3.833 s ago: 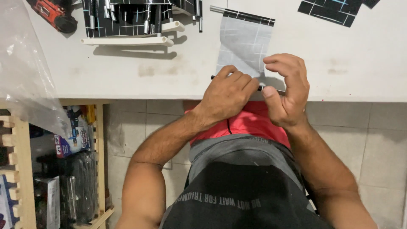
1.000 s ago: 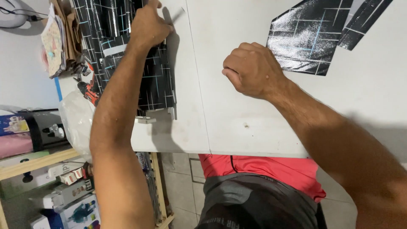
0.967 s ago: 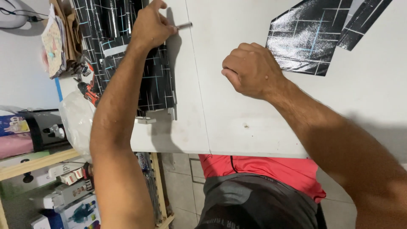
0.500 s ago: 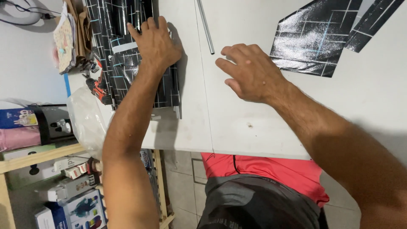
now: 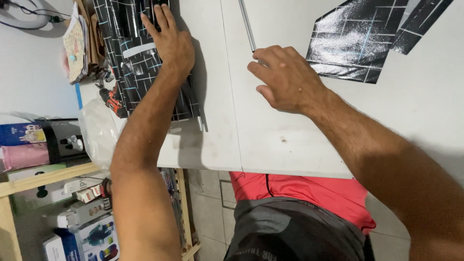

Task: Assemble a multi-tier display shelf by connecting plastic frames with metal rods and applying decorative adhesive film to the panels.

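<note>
Pressing left hand flat on black wrapped bundle; right hand touching metal rod

Bright, even light; soft shadows (glare on film).

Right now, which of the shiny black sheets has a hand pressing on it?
The black stack at the table's left edge, under the left hand. The two loose black pieces at upper right lie untouched, beyond the right hand.
</note>
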